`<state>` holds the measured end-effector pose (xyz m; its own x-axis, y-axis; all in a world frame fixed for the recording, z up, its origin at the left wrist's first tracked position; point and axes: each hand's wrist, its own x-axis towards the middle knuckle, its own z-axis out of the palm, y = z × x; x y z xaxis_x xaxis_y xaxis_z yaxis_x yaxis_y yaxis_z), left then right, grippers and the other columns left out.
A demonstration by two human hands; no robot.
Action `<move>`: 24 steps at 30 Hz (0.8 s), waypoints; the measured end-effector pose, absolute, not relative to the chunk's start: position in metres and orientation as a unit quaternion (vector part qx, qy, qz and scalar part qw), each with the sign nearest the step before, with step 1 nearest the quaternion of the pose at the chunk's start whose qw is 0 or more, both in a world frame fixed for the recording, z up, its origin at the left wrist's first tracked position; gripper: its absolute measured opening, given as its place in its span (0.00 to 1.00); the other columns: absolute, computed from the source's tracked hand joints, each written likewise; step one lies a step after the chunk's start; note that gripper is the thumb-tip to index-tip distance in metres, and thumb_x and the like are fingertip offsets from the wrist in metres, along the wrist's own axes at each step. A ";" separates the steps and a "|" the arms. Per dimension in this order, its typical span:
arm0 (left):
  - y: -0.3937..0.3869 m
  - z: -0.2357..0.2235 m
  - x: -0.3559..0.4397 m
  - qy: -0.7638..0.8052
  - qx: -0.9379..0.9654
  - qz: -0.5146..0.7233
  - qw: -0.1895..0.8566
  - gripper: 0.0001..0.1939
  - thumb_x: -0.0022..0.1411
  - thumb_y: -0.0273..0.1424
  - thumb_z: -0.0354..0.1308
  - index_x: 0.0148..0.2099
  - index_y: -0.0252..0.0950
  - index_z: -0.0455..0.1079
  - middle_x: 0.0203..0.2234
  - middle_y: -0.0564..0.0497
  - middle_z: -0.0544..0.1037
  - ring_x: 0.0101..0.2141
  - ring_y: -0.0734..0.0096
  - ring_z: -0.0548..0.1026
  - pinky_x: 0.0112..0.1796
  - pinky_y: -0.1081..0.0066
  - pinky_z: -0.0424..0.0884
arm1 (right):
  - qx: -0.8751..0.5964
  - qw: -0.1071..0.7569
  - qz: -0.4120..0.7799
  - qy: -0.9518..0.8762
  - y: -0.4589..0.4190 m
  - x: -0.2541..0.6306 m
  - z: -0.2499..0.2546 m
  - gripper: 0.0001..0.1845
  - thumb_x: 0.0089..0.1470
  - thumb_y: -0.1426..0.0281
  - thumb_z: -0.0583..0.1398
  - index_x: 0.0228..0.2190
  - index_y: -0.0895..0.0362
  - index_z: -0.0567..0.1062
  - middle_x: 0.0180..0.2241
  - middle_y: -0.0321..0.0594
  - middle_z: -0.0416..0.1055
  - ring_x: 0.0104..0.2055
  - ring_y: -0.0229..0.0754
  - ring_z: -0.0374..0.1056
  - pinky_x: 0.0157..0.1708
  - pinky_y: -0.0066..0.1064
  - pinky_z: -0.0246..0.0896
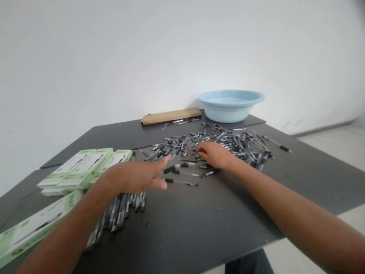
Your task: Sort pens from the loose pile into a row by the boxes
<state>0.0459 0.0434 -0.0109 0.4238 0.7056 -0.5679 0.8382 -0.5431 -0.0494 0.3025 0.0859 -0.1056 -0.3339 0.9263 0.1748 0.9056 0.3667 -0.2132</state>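
My left hand (135,177) reaches over the table with its fingers stretched out and thumb apart, nothing visibly held. Near its fingertips lies a loose black-capped pen (171,168), and another clear-barrelled pen (182,182) lies just beyond the thumb. My right hand (213,154) is at the near side of a large scattered pile of pens (242,144), its fingers curled in; what they hold, if anything, is hidden. Beneath my left wrist, a group of pens (121,213) lies roughly lined up, partly covered by my arm.
Green-and-white pen boxes (82,167) are stacked at the left, with one more box (40,224) in front. A light blue basin (230,106) stands at the back right of the dark table (182,228). Beside it lies a flat brown cardboard piece (171,116), near several stray pens.
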 end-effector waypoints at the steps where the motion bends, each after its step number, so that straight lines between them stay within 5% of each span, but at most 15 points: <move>1: 0.044 -0.012 0.046 0.462 0.835 -0.273 0.119 0.43 0.67 0.46 0.45 0.70 0.29 0.28 0.65 0.34 0.50 0.60 0.53 0.61 0.55 0.60 0.60 | -0.561 0.103 0.026 -0.821 0.087 0.301 -0.108 0.10 0.58 0.68 0.54 0.36 0.55 0.75 0.38 0.42 0.76 0.40 0.45 0.71 0.36 0.30 0.59; 24: 0.048 -0.020 0.051 0.417 0.839 -0.326 0.126 0.41 0.67 0.47 0.45 0.71 0.32 0.32 0.60 0.36 0.64 0.55 0.53 0.68 0.49 0.66 0.64 | -0.533 -0.027 -0.015 -0.846 0.099 0.270 -0.117 0.17 0.59 0.71 0.51 0.42 0.63 0.76 0.45 0.57 0.74 0.48 0.53 0.71 0.44 0.39 0.65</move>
<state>0.0507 0.0481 -0.0203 0.4394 0.6174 -0.6525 0.7820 -0.6204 -0.0605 0.2700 0.0992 -0.1173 -0.4312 0.9018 -0.0298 0.9001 0.4322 0.0540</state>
